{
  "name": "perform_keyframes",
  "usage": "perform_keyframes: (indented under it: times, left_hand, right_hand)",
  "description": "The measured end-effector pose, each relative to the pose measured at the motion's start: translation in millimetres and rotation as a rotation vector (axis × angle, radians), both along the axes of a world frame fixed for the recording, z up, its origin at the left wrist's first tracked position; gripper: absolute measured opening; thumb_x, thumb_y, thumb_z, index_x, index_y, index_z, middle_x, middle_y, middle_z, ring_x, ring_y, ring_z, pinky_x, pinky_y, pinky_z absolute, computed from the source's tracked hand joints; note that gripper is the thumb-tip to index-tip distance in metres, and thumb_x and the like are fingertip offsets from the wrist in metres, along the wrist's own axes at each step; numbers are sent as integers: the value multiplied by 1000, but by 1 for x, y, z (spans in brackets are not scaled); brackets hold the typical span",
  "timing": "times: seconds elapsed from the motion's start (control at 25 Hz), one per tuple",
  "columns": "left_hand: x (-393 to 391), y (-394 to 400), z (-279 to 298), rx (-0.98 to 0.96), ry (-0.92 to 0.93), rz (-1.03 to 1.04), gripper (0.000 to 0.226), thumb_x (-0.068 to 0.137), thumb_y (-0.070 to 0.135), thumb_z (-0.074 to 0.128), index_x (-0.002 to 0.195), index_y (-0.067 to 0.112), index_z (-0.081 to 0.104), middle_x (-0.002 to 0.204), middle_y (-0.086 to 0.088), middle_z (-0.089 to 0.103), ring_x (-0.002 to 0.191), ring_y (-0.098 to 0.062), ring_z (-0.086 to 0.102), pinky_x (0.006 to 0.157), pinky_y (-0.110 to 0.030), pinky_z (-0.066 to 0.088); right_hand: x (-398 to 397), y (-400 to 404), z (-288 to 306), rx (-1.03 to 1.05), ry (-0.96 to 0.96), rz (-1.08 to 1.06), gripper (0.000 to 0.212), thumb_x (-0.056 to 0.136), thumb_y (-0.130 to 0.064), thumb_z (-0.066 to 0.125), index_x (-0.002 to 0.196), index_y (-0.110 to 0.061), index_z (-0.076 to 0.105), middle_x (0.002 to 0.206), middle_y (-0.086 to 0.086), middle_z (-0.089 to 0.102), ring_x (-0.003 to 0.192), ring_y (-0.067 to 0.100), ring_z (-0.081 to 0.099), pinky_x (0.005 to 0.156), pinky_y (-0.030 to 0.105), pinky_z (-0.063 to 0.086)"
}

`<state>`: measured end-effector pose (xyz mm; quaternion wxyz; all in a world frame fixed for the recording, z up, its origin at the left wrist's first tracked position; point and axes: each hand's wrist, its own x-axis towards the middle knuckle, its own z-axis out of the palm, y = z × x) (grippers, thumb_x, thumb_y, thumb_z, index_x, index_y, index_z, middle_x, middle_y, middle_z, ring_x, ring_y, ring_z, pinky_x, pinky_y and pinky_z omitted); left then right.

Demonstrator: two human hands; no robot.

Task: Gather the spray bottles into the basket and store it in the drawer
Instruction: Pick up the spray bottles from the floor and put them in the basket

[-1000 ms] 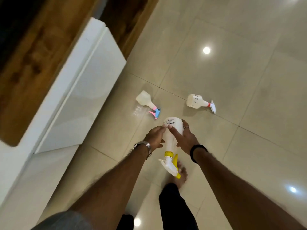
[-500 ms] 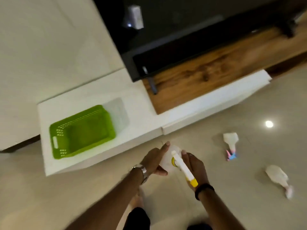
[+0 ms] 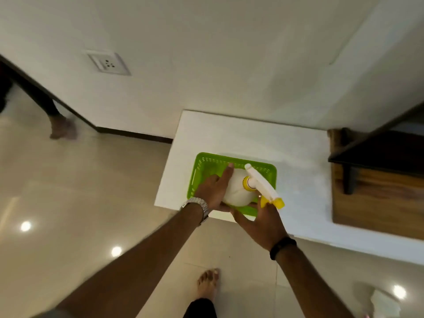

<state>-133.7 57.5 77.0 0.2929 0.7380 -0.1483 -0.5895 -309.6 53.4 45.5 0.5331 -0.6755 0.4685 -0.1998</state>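
Note:
A white spray bottle point(image 3: 238, 191) with a yellow-tipped trigger head stands upright inside the green perforated basket point(image 3: 213, 162), which sits on the low white cabinet top point(image 3: 252, 138). My left hand point(image 3: 212, 190) wraps the bottle's left side. My right hand point(image 3: 263, 222) grips its near side, below the trigger. Another white spray bottle point(image 3: 384, 302) lies on the floor at the bottom right, partly cut off by the frame edge.
A wooden shelf section with a dark frame point(image 3: 376, 191) adjoins the cabinet on the right. A wall socket point(image 3: 107, 64) is on the wall behind. Another person's foot point(image 3: 62, 128) is on the tiled floor at far left. My own foot point(image 3: 207, 284) is below.
I have turned and come up to the cabinet. The bottle, held in both hands over the floor before, is now down inside the green basket.

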Motion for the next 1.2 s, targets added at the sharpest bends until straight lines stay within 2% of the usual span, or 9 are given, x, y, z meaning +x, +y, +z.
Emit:
perform_keyframes:
  times: [0.16,0.24,0.32,0.44,0.52,0.68,0.92,1.04,1.2]
  left_hand:
    - [43,-8,-20,78,-48,-77,75,83,85,33,108,22,65,96,-13,74,67,-32,77,68,-43,66]
    - [55,-2,-34,48,-261,-143,62,92,75,30,100,27,67,95,-7,74,83,-34,75,79,-43,62]
    - [62,11,-45,-100,-476,-166,46,100,62,32,85,31,63,82,8,70,86,-27,70,67,-30,50]
    - [64,37,-59,-330,-574,-165,25,104,38,44,109,26,66,103,9,71,95,-13,67,73,-31,54]
    - [64,51,-68,-444,-612,-237,24,102,27,50,118,17,66,115,2,69,102,-14,65,84,-37,57]
    - [60,60,-73,-551,-664,-289,18,99,16,57,112,18,69,110,-1,70,101,-18,65,85,-39,57]
    - [39,63,-60,-636,-812,-440,15,94,8,62,105,12,71,102,-3,73,94,-22,66,82,-30,52]
    - [11,72,-53,-671,-851,-645,12,94,13,59,98,13,70,93,-1,71,87,-24,65,73,-35,52]
    - [-65,89,-59,-663,-782,-1078,20,95,20,55,109,16,68,98,-1,70,89,-24,66,74,-39,56]
  right_hand:
    - [50,-32,-28,32,32,-57,64,72,-44,88,126,-39,54,117,-25,62,109,-5,63,89,23,56]
    - [68,-42,-48,54,86,-65,67,69,-49,87,126,-33,56,110,-25,64,103,-4,65,89,31,59]
    - [80,-45,-68,62,131,-92,69,66,-51,87,124,-36,54,109,-21,66,102,2,66,90,37,58]
    - [95,-44,-94,51,170,-116,80,64,-53,87,132,-33,52,124,-9,65,111,14,63,93,41,56]
    - [105,-44,-103,43,167,-134,88,61,-58,85,137,-34,48,129,-8,62,115,13,61,91,38,57]
    - [115,-47,-108,-62,251,-89,92,63,-67,76,141,-34,41,135,-2,56,119,17,60,85,26,50]
    - [90,-41,-87,-42,351,-80,112,69,-49,86,157,-17,25,156,10,40,144,27,37,115,41,38]
    - [47,-19,-62,-179,467,-70,96,82,-50,74,155,-8,29,156,16,41,147,31,33,118,47,32]
    - [-54,27,-44,-426,547,-94,71,92,-54,53,152,-20,38,158,5,40,150,23,30,117,50,22]
